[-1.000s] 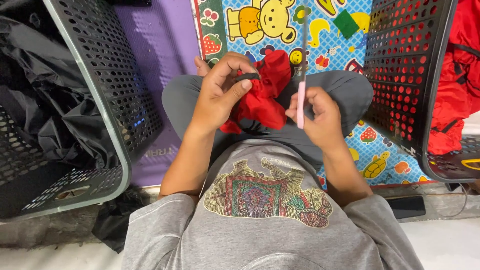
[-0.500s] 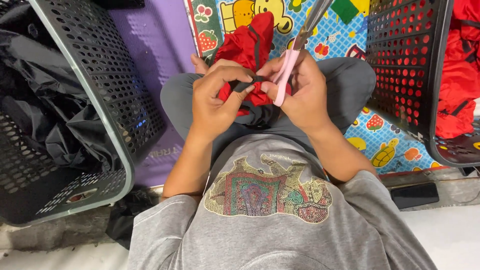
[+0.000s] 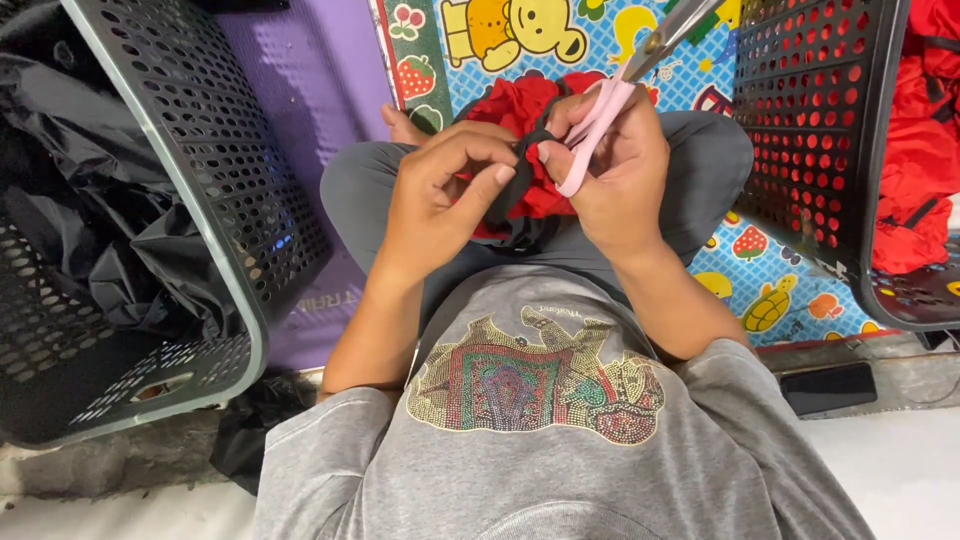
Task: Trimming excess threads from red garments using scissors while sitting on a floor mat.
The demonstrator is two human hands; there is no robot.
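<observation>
At nine o'clock stands a dark perforated basket (image 3: pixel 170 190) holding black fabric (image 3: pixel 70 200), beside a purple mat (image 3: pixel 300 90). At centre, over your crossed legs, your left hand (image 3: pixel 435 205) pinches a black strap (image 3: pixel 520 170) of the red garment (image 3: pixel 520 110) between thumb and fingers, while just at its three o'clock your right hand (image 3: pixel 615 175) is clenched around the pink handles of the scissors (image 3: pixel 615 95), blades pointing toward one o'clock. At three o'clock a second dark basket (image 3: pixel 810 130) holds red fabric (image 3: pixel 915 170), resting on the cartoon-printed play mat (image 3: pixel 600 30).
</observation>
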